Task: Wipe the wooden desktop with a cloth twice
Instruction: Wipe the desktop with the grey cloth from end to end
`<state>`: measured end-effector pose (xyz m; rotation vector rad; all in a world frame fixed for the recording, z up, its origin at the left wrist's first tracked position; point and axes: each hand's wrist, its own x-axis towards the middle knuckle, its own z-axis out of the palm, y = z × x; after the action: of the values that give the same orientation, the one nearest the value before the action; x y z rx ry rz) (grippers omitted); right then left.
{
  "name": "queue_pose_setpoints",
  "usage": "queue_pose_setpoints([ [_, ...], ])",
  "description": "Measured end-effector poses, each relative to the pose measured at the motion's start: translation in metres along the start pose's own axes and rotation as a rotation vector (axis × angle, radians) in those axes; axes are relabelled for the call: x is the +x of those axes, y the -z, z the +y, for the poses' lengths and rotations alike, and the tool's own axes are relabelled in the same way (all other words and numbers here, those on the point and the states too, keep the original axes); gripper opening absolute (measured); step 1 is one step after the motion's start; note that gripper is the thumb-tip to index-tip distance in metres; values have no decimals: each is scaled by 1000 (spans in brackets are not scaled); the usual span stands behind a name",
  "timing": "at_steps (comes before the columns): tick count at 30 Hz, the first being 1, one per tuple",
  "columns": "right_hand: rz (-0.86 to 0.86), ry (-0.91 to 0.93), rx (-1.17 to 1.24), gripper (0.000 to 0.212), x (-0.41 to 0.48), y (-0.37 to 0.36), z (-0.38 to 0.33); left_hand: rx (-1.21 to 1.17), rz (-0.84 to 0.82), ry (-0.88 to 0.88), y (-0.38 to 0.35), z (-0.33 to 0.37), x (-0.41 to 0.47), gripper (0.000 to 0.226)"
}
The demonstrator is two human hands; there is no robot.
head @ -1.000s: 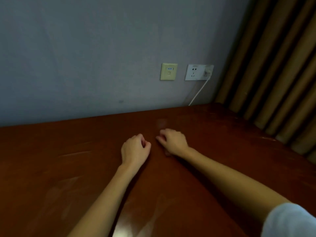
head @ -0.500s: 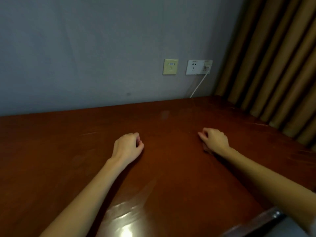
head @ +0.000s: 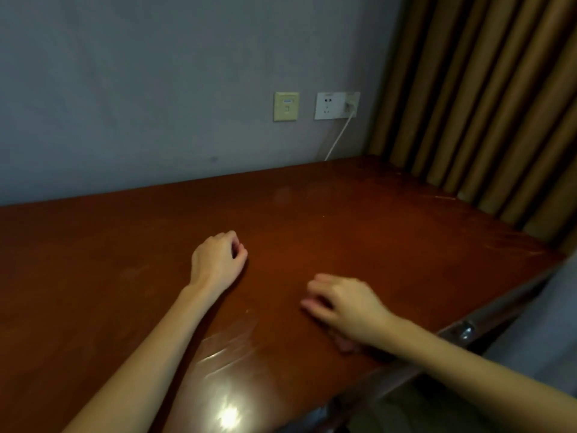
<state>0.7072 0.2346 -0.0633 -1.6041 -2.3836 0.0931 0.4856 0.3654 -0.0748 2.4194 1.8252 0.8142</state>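
Observation:
The wooden desktop (head: 359, 239) is dark red-brown and glossy, and it fills the lower view. My left hand (head: 217, 260) rests on it near the middle, curled into a loose fist with nothing visible in it. My right hand (head: 346, 303) lies palm down on the desk closer to the front edge, with its fingers bent. It is blurred by motion. No cloth shows in either hand. A faint pinkish patch lies on the desk under the right wrist, and I cannot tell whether it is a reflection or fabric.
A grey wall (head: 156, 89) backs the desk, with a yellowish plate (head: 286, 106) and a white socket (head: 336, 105) whose white cable (head: 338, 139) drops behind the desk. Brown curtains (head: 487, 98) hang along the right side. The desk's front edge (head: 462, 331) runs diagonally at lower right.
My right hand swept from beside the left hand out to the right, then back toward the front edge. The left hand stayed put in a fist. The camera shifted slightly.

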Motion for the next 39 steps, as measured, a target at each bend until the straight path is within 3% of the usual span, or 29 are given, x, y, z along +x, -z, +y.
queue_pose_setpoints([
  [5,183,-690,-112,32,-35,39,165,-30,-70,-23,0,13,2,12],
  [8,206,-868,-190,29,-42,49,205,-49,-117,-66,-3,38,4,12],
  [11,193,-775,-269,28,-28,39,165,-85,-152,-122,-13,70,6,12],
  [16,63,-321,-136,25,-28,15,35,-102,-182,-248,-33,126,14,14],
  [19,22,-122,-5,27,-48,18,6,-114,-194,-309,-44,153,20,15],
  [23,51,-238,-44,28,-77,31,52,-131,-216,-372,-61,179,26,14],
  [30,220,-951,-261,26,-147,73,277,-203,-237,-449,-87,227,39,13],
  [32,265,-1062,-221,29,-163,83,316,-208,-213,-452,-96,237,42,14],
  [35,261,-1005,-231,27,-154,85,318,-211,-182,-476,-107,250,46,16],
  [39,155,-537,-299,25,-113,68,244,-209,-185,-499,-116,258,52,16],
])
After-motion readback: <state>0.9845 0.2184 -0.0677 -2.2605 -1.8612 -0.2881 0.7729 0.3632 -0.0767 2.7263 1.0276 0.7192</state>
